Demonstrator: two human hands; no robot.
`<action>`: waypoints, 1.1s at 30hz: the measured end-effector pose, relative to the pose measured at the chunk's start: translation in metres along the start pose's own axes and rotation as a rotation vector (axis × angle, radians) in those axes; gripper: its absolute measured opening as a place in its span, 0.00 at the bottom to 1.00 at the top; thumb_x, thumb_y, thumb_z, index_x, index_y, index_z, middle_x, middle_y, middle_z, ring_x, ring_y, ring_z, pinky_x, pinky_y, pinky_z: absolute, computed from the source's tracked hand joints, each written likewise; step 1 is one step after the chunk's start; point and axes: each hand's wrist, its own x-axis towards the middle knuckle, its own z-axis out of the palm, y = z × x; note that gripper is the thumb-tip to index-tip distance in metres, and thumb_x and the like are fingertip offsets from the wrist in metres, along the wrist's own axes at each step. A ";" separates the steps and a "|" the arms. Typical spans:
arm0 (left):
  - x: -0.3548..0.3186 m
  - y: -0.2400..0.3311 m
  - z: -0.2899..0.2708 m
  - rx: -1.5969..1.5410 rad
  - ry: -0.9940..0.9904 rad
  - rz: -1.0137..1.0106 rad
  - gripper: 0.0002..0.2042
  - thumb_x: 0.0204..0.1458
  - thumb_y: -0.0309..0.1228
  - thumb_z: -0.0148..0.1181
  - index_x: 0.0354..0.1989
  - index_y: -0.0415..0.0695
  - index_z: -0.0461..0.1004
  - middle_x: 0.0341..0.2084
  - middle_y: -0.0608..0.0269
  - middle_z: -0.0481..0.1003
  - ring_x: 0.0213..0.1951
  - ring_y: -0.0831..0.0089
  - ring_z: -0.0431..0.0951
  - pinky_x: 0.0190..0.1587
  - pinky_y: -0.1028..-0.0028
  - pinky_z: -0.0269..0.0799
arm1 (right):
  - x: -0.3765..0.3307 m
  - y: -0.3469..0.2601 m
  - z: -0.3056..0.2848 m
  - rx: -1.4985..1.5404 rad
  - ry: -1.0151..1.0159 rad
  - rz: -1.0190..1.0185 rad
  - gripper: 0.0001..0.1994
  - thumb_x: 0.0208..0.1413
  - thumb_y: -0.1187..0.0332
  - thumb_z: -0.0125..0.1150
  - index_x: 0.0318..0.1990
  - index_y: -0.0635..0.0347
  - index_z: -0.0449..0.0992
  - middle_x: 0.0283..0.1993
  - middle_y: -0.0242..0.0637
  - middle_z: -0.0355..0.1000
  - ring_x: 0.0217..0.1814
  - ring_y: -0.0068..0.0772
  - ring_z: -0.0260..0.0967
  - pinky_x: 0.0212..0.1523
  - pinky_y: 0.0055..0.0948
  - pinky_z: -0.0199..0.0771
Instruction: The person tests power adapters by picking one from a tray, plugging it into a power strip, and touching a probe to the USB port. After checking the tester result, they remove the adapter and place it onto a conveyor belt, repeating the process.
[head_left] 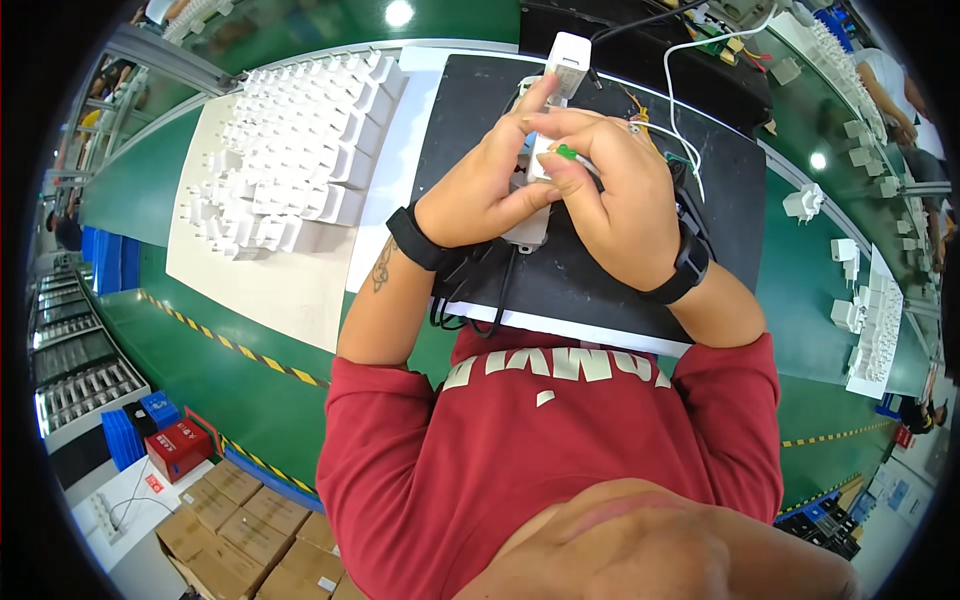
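Far left on my feed there's one red box (180, 447), contents too small to make out, then a bunch of brown cartons (240, 535) cut off by the lower edge, can't see inside those. Next comes a crowd of white plug adapters (310, 130) on a pale board (310, 290), too tightly packed for me to count. In the middle, my person's left hand (480, 190) has thumb and fingers closed around one white piece (543, 163), over the black mat (600, 285); both hands cover much of it. One white block (570, 60) sticks up just beyond. The right hand (625, 200) pinches one small green bit (566, 152) against that piece, underside hidden. Farther right, one adapter (804, 202) sits apart, and more crowd a white strip (868, 370), blurry.
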 end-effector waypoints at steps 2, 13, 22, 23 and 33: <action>-0.001 -0.001 0.000 0.009 0.003 0.007 0.37 0.52 0.37 0.60 0.63 0.31 0.46 0.66 0.39 0.44 0.68 0.47 0.46 0.66 0.61 0.46 | -0.001 0.000 0.002 -0.014 0.027 0.003 0.06 0.51 0.75 0.58 0.36 0.62 0.72 0.42 0.38 0.76 0.39 0.42 0.72 0.40 0.34 0.69; -0.003 -0.004 0.004 -0.058 0.031 0.000 0.29 0.51 0.32 0.61 0.59 0.38 0.54 0.67 0.39 0.43 0.68 0.48 0.45 0.66 0.62 0.45 | 0.000 0.018 0.006 0.023 0.010 -0.179 0.13 0.44 0.74 0.61 0.41 0.60 0.73 0.44 0.35 0.74 0.50 0.43 0.71 0.45 0.34 0.71; 0.022 0.014 -0.058 -0.591 0.038 -0.120 0.28 0.42 0.17 0.52 0.58 0.36 0.61 0.63 0.47 0.57 0.66 0.62 0.53 0.67 0.65 0.43 | 0.007 0.001 -0.030 0.007 -0.142 -0.007 0.17 0.44 0.70 0.62 0.45 0.57 0.74 0.62 0.44 0.61 0.66 0.47 0.55 0.63 0.42 0.54; 0.030 0.010 -0.063 -0.370 0.102 -0.290 0.29 0.45 0.20 0.54 0.60 0.37 0.60 0.62 0.50 0.59 0.66 0.63 0.54 0.67 0.65 0.44 | 0.009 0.002 -0.042 0.061 -0.084 0.009 0.18 0.45 0.69 0.62 0.47 0.58 0.73 0.62 0.45 0.60 0.66 0.47 0.55 0.63 0.41 0.55; 0.069 -0.017 -0.043 -0.085 -0.115 -0.424 0.23 0.47 0.26 0.64 0.53 0.37 0.68 0.45 0.60 0.74 0.51 0.72 0.72 0.54 0.70 0.65 | 0.034 0.291 -0.211 0.604 1.159 0.745 0.12 0.60 0.68 0.48 0.49 0.61 0.64 0.48 0.39 0.64 0.49 0.40 0.65 0.43 0.37 0.66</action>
